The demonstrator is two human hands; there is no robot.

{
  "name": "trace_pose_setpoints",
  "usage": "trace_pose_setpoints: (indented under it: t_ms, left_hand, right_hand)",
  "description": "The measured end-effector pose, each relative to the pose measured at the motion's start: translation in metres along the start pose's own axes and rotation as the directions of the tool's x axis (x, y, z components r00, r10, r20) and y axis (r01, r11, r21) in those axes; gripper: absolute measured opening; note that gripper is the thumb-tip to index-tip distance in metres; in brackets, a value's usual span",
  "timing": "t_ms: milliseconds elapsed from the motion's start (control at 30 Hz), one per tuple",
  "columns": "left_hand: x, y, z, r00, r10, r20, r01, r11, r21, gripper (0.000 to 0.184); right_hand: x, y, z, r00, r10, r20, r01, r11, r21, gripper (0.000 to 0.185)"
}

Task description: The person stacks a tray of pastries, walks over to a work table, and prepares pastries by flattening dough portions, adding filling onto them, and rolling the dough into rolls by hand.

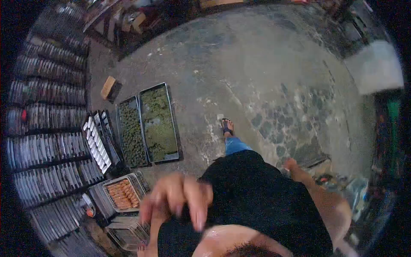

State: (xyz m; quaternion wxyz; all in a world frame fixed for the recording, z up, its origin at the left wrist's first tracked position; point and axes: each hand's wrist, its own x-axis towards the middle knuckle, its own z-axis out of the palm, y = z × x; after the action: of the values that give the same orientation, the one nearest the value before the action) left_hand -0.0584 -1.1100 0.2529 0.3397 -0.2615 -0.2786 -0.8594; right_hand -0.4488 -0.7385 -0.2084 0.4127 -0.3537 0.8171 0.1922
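The blurred left grip (177, 192) is fairly wide, loosely curled, before the shirt (261, 197); I cannot tell how far the right grip (291, 165) is spread.

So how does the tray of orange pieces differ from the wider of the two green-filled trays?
The orange tray is smaller; the green tray is much longer. The orange tray's pieces lie close together, while the green tray's crumbly-looking filling is uneven, with a greyish patch in the middle. Both trays are open and roughly rectangular.
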Motion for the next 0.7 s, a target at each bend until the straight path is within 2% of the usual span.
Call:
trace_pose_setpoints:
  t_ms: [33, 67, 100, 133, 167, 200, 233, 267, 300, 333, 367, 400, 500, 567, 633, 667, 700]
  left_hand:
    - [0.006, 0.006, -0.034, 0.962, 0.011, -0.272, -0.006, 1.000, 0.019, 0.055]
    - [0.013, 0.012, -0.067, 0.839, 0.022, -0.544, -0.001, 0.999, 0.040, 0.052]
    - [0.019, 0.018, -0.100, 0.659, 0.031, -0.752, 0.015, 0.998, 0.054, 0.050]
    - [0.021, 0.028, -0.145, 0.530, 0.056, -0.846, 0.172, 0.970, 0.172, 0.037]
    - [-0.015, 0.035, -0.198, 0.393, 0.082, -0.916, 0.281, 0.938, 0.204, 0.040]
    - [-0.051, 0.042, -0.251, 0.247, 0.105, -0.963, 0.393, 0.898, 0.199, 0.043]
    - [-0.109, 0.049, -0.282, 0.135, 0.216, -0.967, 0.585, 0.770, 0.254, 0.034]
    - [-0.166, 0.056, -0.313, 0.017, 0.324, -0.946, 0.773, 0.596, 0.218, 0.026]
    - [-0.219, 0.064, -0.342, -0.098, 0.421, -0.902, 0.897, 0.430, 0.103, 0.019]
    - [-0.267, 0.070, -0.347, -0.147, 0.483, -0.863, 0.978, 0.203, -0.053, 0.021]
    - [-0.308, 0.069, -0.332, -0.177, 0.483, -0.858, 0.981, 0.010, -0.196, 0.022]
    - [-0.343, 0.067, -0.314, -0.222, 0.439, -0.870, 0.947, -0.116, -0.300, 0.023]
    - [-0.384, 0.076, -0.282, -0.427, 0.262, -0.865, 0.855, -0.195, -0.481, 0.028]
    - [-0.403, 0.088, -0.288, -0.530, 0.176, -0.829, 0.809, -0.186, -0.557, 0.031]
    - [-0.395, 0.114, -0.313, -0.569, 0.136, -0.811, 0.789, -0.187, -0.585, 0.034]
    - [-0.392, 0.132, -0.334, -0.545, 0.129, -0.828, 0.800, -0.214, -0.560, 0.035]
    - [-0.385, 0.157, -0.363, -0.479, 0.132, -0.868, 0.824, -0.273, -0.496, 0.037]
  right_hand:
    - [0.028, -0.005, -0.016, 0.995, -0.092, 0.028, 0.094, 0.991, -0.091, 0.036]
    - [0.066, -0.012, -0.032, 0.970, -0.240, 0.041, 0.243, 0.949, -0.200, 0.035]
    - [0.108, -0.028, -0.057, 0.917, -0.396, 0.039, 0.388, 0.867, -0.313, 0.034]
    - [0.167, -0.041, -0.076, 0.805, -0.594, 0.007, 0.523, 0.704, -0.481, 0.033]
    - [0.161, -0.100, -0.152, 0.906, -0.420, -0.049, 0.385, 0.868, -0.314, 0.034]
    - [0.158, -0.164, -0.229, 0.956, -0.256, -0.147, 0.237, 0.962, -0.136, 0.034]
    - [0.163, -0.222, -0.296, 0.956, -0.199, -0.217, 0.197, 0.980, -0.030, 0.035]
    - [0.169, -0.280, -0.357, 0.937, -0.210, -0.279, 0.227, 0.974, 0.030, 0.036]
    - [0.193, -0.321, -0.402, 0.858, -0.363, -0.363, 0.408, 0.912, 0.052, 0.035]
    - [0.216, -0.363, -0.448, 0.747, -0.503, -0.434, 0.575, 0.817, 0.043, 0.035]
    - [0.220, -0.416, -0.488, 0.714, -0.466, -0.523, 0.589, 0.804, 0.087, 0.035]
    - [0.209, -0.465, -0.519, 0.678, -0.411, -0.610, 0.601, 0.787, 0.138, 0.035]
    - [0.191, -0.589, -0.572, 0.554, -0.438, -0.708, 0.773, 0.586, 0.242, 0.033]
    - [0.191, -0.645, -0.570, 0.549, -0.520, -0.655, 0.799, 0.557, 0.228, 0.033]
    - [0.203, -0.683, -0.545, 0.534, -0.610, -0.586, 0.803, 0.582, 0.127, 0.035]
    - [0.217, -0.691, -0.527, 0.616, -0.646, -0.451, 0.745, 0.663, 0.068, 0.036]
    - [0.228, -0.694, -0.518, 0.689, -0.654, -0.312, 0.687, 0.726, -0.006, 0.037]
